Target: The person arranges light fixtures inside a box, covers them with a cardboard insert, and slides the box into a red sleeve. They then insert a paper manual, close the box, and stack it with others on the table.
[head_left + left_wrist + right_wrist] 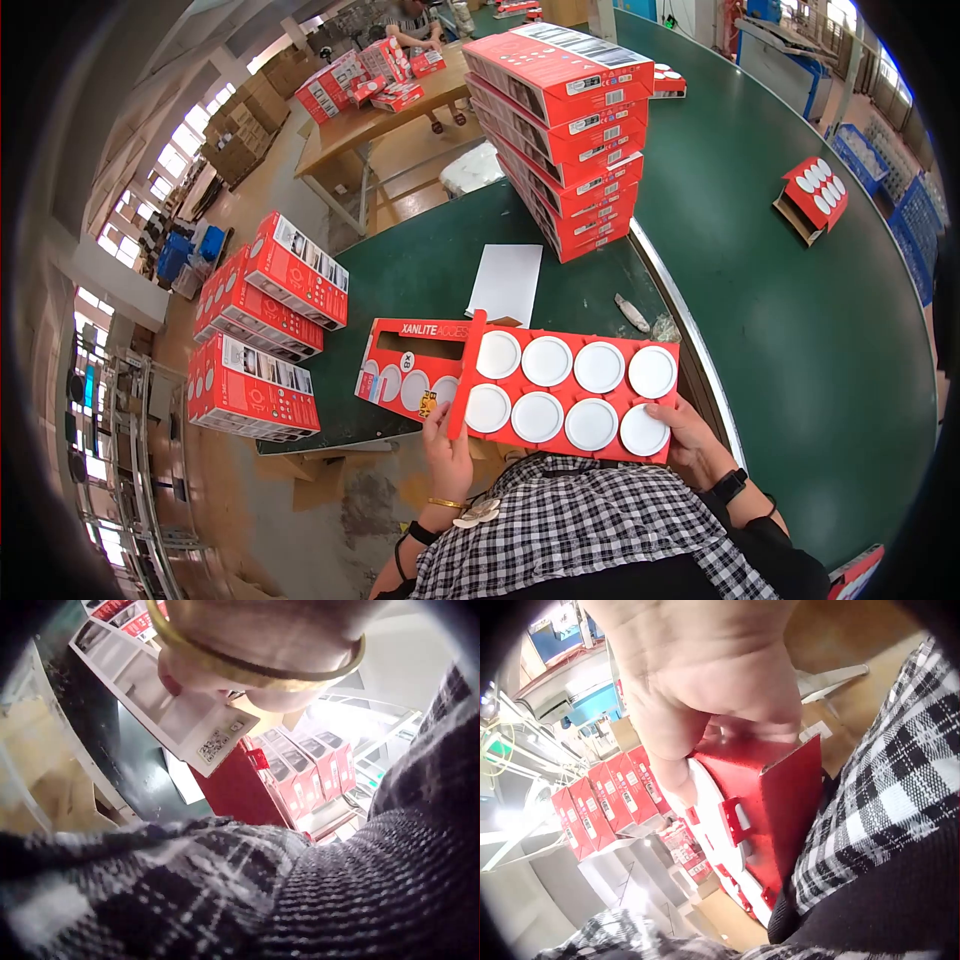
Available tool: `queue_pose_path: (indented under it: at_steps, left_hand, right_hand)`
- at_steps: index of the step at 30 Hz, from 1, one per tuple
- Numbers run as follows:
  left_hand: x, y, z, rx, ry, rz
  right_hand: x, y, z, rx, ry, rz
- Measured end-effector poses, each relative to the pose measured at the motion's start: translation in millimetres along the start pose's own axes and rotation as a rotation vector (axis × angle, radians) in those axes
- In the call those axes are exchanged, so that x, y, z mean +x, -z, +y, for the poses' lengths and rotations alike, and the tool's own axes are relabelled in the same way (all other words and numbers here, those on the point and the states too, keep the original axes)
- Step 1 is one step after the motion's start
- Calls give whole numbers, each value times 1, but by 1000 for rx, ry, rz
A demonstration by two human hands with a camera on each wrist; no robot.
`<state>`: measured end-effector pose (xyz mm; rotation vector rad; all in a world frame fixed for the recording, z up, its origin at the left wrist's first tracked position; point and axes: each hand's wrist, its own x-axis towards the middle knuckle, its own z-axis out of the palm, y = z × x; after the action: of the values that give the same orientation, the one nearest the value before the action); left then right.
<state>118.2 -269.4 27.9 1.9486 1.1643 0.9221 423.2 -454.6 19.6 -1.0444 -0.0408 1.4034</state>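
Note:
Both hands hold a red cardboard tray (467, 380) with two rows of white round discs (599, 367), tilted up above the table's near edge. My right hand (692, 437) grips its right end, thumb over the lower corner disc; the right wrist view shows the fingers around the tray's folded red edge. At the left end, my left hand (447, 460) grips a red printed box (410, 330) with a cut-out window, beside the tray's raised flap. In the left wrist view, fingers press the box's printed panel (161, 690), which bears a QR code.
A tall stack of red boxes (560, 130) stands ahead on the green table (790, 330). More boxes (255, 385) stand at left. A white sheet (505, 280) and a small knife-like tool (632, 313) lie in front. Another disc tray (815, 195) lies far right; a person (412, 28) sits behind.

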Motion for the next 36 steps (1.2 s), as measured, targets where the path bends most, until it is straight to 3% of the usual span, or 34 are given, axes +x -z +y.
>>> queue_pose_path:
  at_steps: [7,10,12,16,19,20,22,23,25,26,28,30,31,33,34,36]
  left_hand:
    - [-2,-19,-8,132,-80,-53]
    - [-5,-23,-18,108,-58,-66]
    - [-9,-26,-10,34,116,-344]
    - [-3,-22,-17,25,300,-538]
    - [5,-7,-35,17,160,-740]
    - [20,3,-34,40,165,-775]
    - [70,13,-16,60,346,-1151]
    - [101,6,1,205,447,-1088]
    - [154,-8,3,264,82,-942]
    - [178,-25,-8,290,-322,-905]
    - [208,-55,3,226,-247,-985]
    - [231,-81,-1,302,-339,-1350]
    - [236,-94,4,293,-340,-1355]
    - [249,-113,4,471,-314,-1685]
    - [250,-119,6,468,-317,-1686]
    - [250,-123,16,350,234,-1739]
  right_hand:
    - [2,-6,1,-36,65,6]
    - [20,18,-9,-104,42,-48]
    - [35,37,-15,-153,8,-68]
    - [59,71,7,-77,-25,-80]
    - [67,83,14,-6,-9,-102]
    - [68,87,20,3,-4,-117]
    - [70,91,24,23,-9,-90]
    - [70,92,24,5,-21,-67]
    - [66,94,20,-23,-37,-43]
    - [67,92,19,-13,-40,-32]
    - [65,90,18,-19,-37,-28]
    - [65,91,20,-22,-45,-12]
    - [59,94,17,-25,-50,-9]
    - [61,93,18,-28,-52,-1]
    - [60,92,17,-33,-51,6]
    - [60,91,17,-34,-52,13]
